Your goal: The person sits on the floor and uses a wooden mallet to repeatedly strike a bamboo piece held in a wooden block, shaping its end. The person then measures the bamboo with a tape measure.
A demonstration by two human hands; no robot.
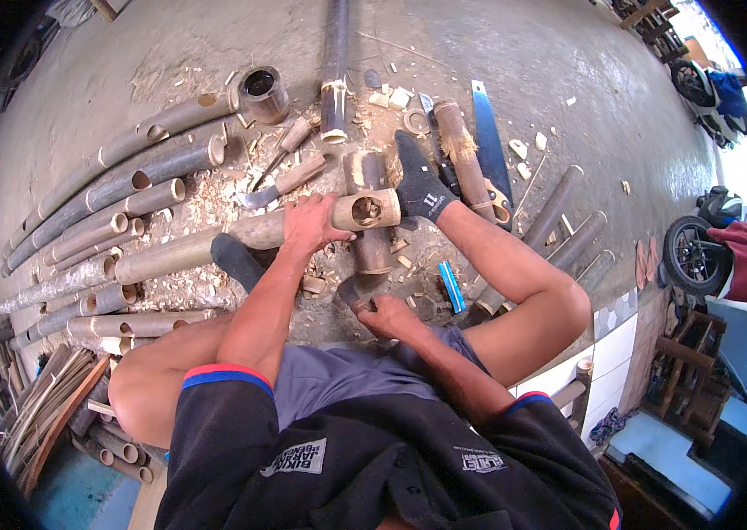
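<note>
A light bamboo pole (pixel 215 247) with a round hole near its right end lies across a short, thick bamboo piece (pixel 373 256). My left hand (pixel 307 223) is closed over the pole, just left of the hole. Below that end, my right hand (pixel 388 318) is closed around a tool with a broad dark blade (pixel 359 290); its handle is hidden in my fist. The blade appears apart from the pole. My dark-socked feet are on either side, the right one (pixel 425 181) at the pole's right end.
Several holed bamboo poles (pixel 109 201) lie at left. A wooden-handled curved knife (pixel 298 174), a dark round container (pixel 264 95) and a blue saw (pixel 489 132) lie beyond the pole. Wood chips (pixel 179 274) cover the floor. A blue slim object (pixel 451 287) lies near my right knee.
</note>
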